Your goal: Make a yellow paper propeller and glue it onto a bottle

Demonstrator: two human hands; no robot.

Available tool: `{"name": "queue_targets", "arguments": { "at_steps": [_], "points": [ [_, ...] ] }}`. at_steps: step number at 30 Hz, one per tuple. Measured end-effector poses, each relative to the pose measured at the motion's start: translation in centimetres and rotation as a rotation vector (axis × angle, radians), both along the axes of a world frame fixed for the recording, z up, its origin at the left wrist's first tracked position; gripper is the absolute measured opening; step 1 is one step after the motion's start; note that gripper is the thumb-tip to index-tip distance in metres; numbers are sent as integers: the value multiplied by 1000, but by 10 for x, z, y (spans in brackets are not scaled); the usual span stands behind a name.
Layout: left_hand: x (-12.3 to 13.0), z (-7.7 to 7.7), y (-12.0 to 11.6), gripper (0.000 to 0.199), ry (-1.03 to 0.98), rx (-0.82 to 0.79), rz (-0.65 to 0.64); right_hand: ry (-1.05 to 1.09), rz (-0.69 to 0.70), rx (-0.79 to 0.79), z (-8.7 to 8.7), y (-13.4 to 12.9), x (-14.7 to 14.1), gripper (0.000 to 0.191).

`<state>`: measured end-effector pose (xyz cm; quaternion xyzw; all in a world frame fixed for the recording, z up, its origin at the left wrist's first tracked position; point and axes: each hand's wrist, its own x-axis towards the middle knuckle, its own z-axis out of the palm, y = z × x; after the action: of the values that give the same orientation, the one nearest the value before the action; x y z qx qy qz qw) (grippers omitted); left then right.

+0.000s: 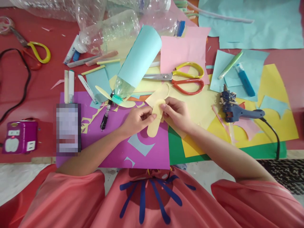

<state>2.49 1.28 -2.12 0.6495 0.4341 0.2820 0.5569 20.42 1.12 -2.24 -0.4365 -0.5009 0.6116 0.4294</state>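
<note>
Between my two hands is a pale yellow paper strip (pixel 153 127) with rounded ends, held above the purple sheet. My left hand (pixel 142 118) pinches its left edge near the middle, fingers curled. My right hand (pixel 174 111) pinches its upper part with the thumb on top. Just beyond my left hand lies a plastic bottle wrapped in light blue paper (pixel 142 57), its green cap towards me, with yellow petal-like paper pieces (pixel 104 93) by the cap. A black pen (pixel 105 115) rests left of my left hand. Large scissors (pixel 175 77) with yellow and red handles lie beyond my right hand.
A glue gun (pixel 242 113) with its cord lies at the right on yellow paper. Markers (pixel 87 89), a phone (pixel 68 129) and a purple extension box (pixel 21 136) are at the left. Clear bottles (pixel 114 28) are at the back. Pink paper (pixel 184 47) lies behind the scissors.
</note>
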Motion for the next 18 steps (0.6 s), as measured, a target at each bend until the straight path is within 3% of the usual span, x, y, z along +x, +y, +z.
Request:
{"name": "queue_targets", "arguments": {
  "at_steps": [5, 18],
  "points": [
    [0, -4, -1, 52, -8, 105, 138, -72, 110, 8, -5, 0, 1, 57],
    [2, 2, -2, 45, -11, -7, 143, -111, 135, 42, -9, 0, 3, 44]
  ]
}}
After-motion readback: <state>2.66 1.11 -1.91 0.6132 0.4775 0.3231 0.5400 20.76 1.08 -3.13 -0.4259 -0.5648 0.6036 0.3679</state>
